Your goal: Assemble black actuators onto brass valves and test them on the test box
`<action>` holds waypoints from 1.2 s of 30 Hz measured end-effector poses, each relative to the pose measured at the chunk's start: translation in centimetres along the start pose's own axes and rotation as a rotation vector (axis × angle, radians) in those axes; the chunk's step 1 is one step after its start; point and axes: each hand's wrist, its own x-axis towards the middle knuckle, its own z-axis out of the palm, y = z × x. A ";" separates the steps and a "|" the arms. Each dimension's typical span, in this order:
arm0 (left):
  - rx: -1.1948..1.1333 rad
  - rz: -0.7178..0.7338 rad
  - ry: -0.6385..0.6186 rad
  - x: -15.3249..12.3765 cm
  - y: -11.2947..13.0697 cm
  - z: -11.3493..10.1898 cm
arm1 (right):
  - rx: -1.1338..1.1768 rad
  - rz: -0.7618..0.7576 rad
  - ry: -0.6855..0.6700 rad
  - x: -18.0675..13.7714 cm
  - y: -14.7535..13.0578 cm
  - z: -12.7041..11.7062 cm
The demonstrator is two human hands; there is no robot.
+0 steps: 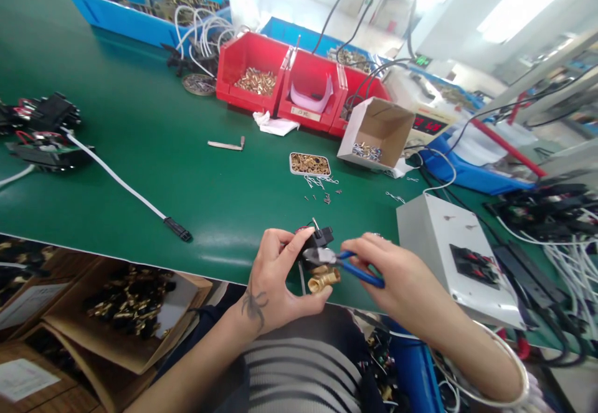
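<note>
One brass valve (323,281) sits within the clasping left grip (279,279). The right grip (395,270) clutches one pair of pliers (331,256).

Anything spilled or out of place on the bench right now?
Possibly: thin silvery wire clips and tiny dark screw-like pieces lie loose on the green tabletop beside the small rectangular tray of brass-coloured pieces, outside any container, perhaps spilled.
</note>
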 end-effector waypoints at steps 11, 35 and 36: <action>-0.046 -0.025 -0.012 0.1 -0.3 0.2 | 0.325 -0.046 0.142 1.5 -1.2 2.2; -0.193 -0.047 0.053 -0.2 -0.5 0.4 | 0.257 0.184 0.025 0.3 0.6 -1.2; -0.182 -0.035 0.055 -0.2 -0.5 0.4 | 0.244 0.219 0.103 -0.3 0.6 -1.4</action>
